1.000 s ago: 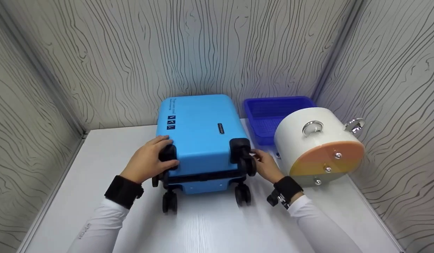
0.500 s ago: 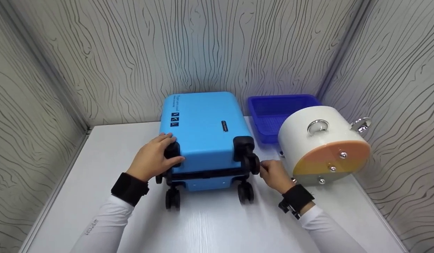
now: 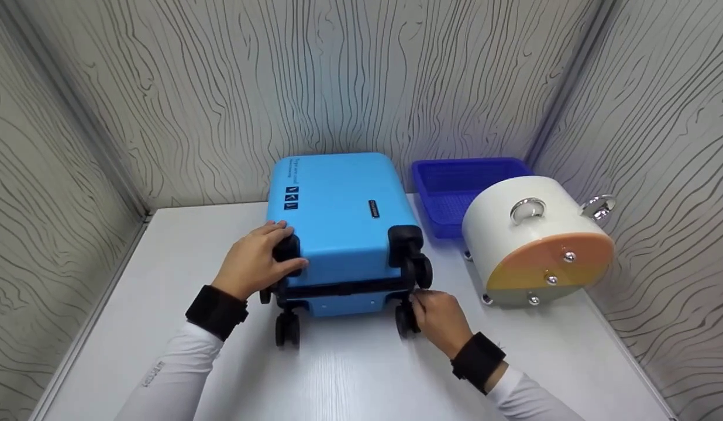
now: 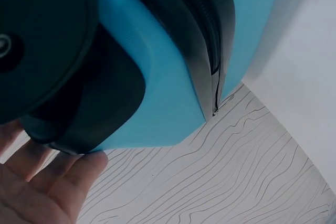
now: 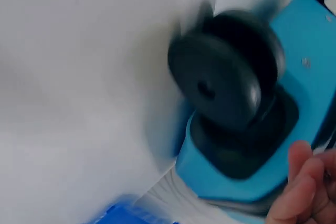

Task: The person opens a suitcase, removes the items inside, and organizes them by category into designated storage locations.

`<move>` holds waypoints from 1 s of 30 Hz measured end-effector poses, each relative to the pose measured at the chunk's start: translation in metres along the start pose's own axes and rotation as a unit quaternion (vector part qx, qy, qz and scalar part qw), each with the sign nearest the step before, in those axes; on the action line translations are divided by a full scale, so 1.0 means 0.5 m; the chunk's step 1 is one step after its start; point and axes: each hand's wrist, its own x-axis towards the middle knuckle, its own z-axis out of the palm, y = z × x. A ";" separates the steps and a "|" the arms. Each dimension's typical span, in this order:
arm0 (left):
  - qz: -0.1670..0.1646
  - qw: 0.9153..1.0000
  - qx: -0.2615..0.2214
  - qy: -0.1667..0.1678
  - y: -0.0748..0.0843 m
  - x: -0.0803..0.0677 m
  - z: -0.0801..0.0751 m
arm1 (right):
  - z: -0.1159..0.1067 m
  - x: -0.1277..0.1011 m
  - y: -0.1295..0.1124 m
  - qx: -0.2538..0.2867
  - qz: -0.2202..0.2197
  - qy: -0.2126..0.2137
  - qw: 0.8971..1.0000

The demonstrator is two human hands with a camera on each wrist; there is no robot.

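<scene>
Both hands on blue suitcase (image 3: 338,216) lying flat, wheels nearest, left hand (image 3: 253,263) grasping corner wheel, right hand (image 3: 437,318) apparently pinching lower wheel.

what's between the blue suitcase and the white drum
Head view: only bare white table between the suitcase and the drum; the blue basket sits farther back.

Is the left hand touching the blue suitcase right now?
Touching. In the head view the left hand wraps over the suitcase's upper left wheel housing; the left wrist view shows its fingers pressed against that corner.
</scene>
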 end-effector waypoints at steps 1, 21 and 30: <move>0.001 1.000 -0.001 0.003 -0.001 0.001 0.000 | 0.006 -0.003 -0.005 -0.013 -0.009 0.011 1.000; 0.001 1.000 0.007 0.021 -0.006 -0.006 0.004 | 0.056 0.022 -0.100 -0.001 -0.044 -0.013 0.999; -0.012 0.999 -0.018 0.039 -0.001 -0.009 0.014 | 0.111 0.048 -0.188 -0.021 -0.075 -0.050 0.996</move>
